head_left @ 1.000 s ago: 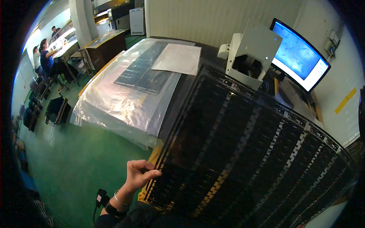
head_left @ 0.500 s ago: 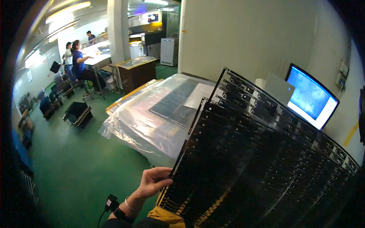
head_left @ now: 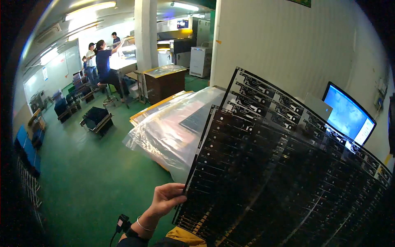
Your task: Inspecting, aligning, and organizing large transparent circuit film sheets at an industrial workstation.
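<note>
My left hand [head_left: 168, 199] pinches the left edge of dark circuit-pattern film sheets [head_left: 263, 185], thumb on the near side. They fill the lower right of the head view, raised and tilted before me. Two overlap: the rear film [head_left: 269, 96] shows past the top of the front one, with clear strips and black traces along its edge. My left wrist carries a bracelet [head_left: 144, 224] and a dark band with a small cabled device [head_left: 122, 222]. My right hand is out of sight; the films cover much of that side.
Beyond the films stands a table covered with clear plastic sheeting [head_left: 160, 138]. A lit monitor [head_left: 349, 113] is at the right by the wall. Racks of dark panels [head_left: 97, 119] stand on the green floor [head_left: 94, 173]. Several people work at a bright table [head_left: 123, 61] far back.
My view has turned a little left, so the room appears shifted right. The films stay in my left hand. A distant person in dark blue has raised an arm.
</note>
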`<state>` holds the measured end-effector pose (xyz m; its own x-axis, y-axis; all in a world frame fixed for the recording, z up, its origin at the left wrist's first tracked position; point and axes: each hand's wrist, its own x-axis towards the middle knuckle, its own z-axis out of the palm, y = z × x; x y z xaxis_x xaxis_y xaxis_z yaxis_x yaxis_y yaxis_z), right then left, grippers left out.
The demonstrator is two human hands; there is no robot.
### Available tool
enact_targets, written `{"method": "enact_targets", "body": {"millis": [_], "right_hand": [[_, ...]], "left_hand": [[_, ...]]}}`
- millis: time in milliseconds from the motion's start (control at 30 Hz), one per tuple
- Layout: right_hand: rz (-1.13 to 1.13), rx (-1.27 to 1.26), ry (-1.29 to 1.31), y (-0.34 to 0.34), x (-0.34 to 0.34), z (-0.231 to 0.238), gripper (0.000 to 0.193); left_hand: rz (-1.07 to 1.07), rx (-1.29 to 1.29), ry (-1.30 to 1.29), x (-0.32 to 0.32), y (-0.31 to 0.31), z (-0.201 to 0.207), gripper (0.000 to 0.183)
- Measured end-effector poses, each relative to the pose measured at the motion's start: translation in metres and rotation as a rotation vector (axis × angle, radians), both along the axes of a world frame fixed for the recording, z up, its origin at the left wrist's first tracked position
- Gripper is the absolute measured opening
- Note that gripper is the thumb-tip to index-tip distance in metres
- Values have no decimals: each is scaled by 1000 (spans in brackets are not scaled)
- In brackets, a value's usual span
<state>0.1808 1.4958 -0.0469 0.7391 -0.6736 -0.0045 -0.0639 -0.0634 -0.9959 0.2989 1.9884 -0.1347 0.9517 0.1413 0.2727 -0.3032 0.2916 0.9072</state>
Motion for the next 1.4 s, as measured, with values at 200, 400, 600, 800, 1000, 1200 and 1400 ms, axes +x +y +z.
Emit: {"method": "enact_targets", "body": {"millis": [200, 400, 600, 800, 1000, 1200, 1400], "right_hand": [[-116, 10, -53, -8, -27, -8, 50], [-199, 26, -115, -24, -58, -11, 51], [-94, 6, -36, -73, -82, -23, 58], [-147, 16, -129, -69, -75, -28, 63], [-167, 29, -134, -83, -73, -30, 64], [-165, 14, -119, -92, -73, -18, 64], [-158, -1, -114, -98, -77, -13, 64]], "left_hand": [[-156, 22, 341, 16, -21, -5, 37], [-343, 68, 525, 46, -75, -21, 34], [-437, 30, 613, 59, -97, -31, 32], [-415, 65, 696, 69, -105, -26, 27], [-404, -18, 766, 78, -111, -35, 11], [-417, -121, 785, 87, -110, -40, 7], [-386, -140, 894, 92, -114, -32, 9]]}}
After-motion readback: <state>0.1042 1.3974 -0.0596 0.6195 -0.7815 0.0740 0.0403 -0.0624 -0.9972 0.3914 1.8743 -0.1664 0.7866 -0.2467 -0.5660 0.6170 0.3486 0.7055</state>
